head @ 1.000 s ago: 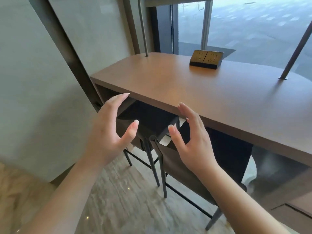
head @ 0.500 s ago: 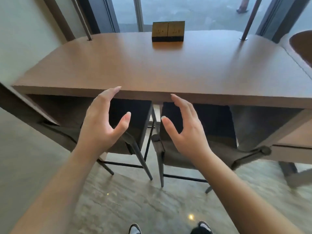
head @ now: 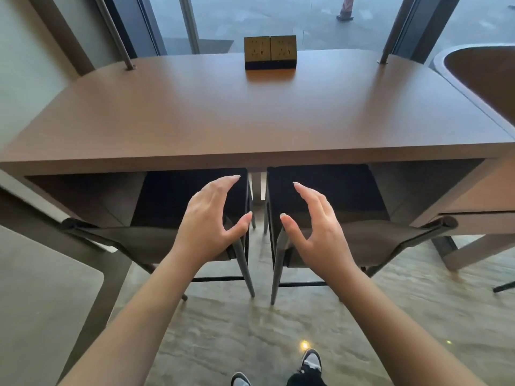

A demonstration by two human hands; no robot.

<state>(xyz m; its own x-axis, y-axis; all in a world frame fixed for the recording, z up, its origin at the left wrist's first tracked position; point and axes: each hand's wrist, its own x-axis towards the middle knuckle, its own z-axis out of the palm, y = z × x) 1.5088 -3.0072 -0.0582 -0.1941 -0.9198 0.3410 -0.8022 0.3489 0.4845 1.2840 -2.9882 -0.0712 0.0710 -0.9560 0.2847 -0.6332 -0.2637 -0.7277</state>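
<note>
the left chair [head: 125,242] and right chair [head: 390,240] stand tucked under the table [head: 250,121], backs at its near edge. my left hand [head: 211,218] and right hand [head: 315,227] hover before that edge, fingers spread, loosely curved, holding nothing. i'd grip each back's top rail squarely, then pull straight away from the table, evenly.

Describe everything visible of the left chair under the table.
The left chair is tucked under the wooden table, its dark seat in shadow. Its curved grey-brown backrest looks like fabric or leather; thin dark metal legs joined by a crossbar stand on the stone-look floor. A narrow gap parts it from the right chair. The open left hand hangs over the backrest's right end; contact cannot be told.
</note>
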